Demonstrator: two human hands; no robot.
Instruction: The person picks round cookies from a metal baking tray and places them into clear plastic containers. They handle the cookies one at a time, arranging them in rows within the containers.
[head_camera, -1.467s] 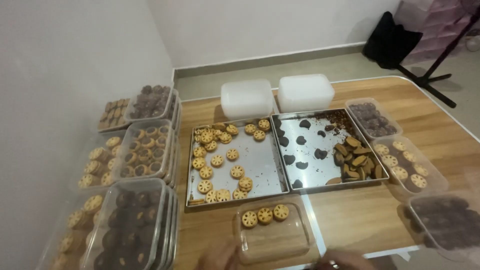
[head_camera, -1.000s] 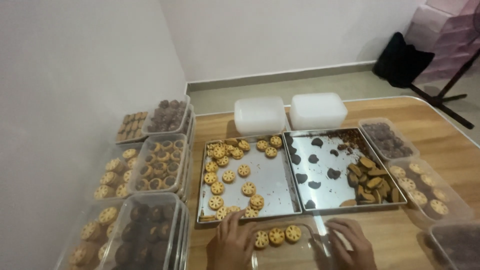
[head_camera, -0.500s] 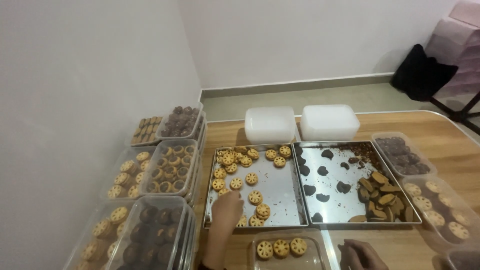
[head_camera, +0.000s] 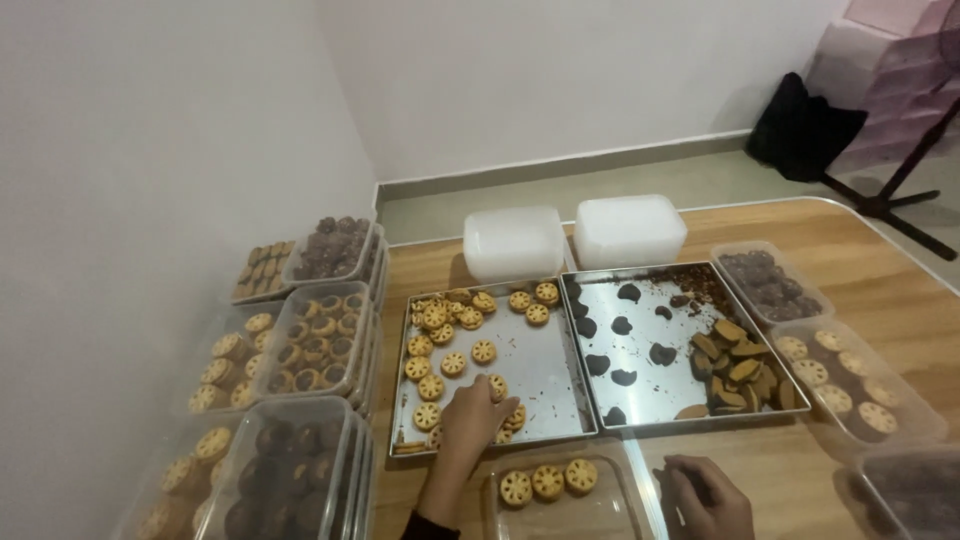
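Observation:
My left hand (head_camera: 478, 414) reaches over the near edge of the left metal tray (head_camera: 545, 365) and rests on the round yellow cookies (head_camera: 437, 362) there, fingers curled over one or two. A clear plastic container (head_camera: 600, 505) sits at the table's front edge holding three of those cookies (head_camera: 546, 483). My right hand (head_camera: 706, 497) lies beside that container's right side, fingers loosely bent, with nothing visible in it. The right metal tray (head_camera: 660, 330) carries dark heart-shaped cookies (head_camera: 622, 352) and a pile of brown ones (head_camera: 740, 370).
Stacks of filled clear boxes (head_camera: 300, 340) stand along the left wall. Two empty white containers (head_camera: 575, 238) lie upside down behind the trays. More filled boxes (head_camera: 840, 375) line the table's right side. A black bag (head_camera: 800, 130) and a stand are on the floor.
The view has swung left and up. My left hand has moved from the front container forward onto the cookie tray. My right hand has stayed low at the container's right side.

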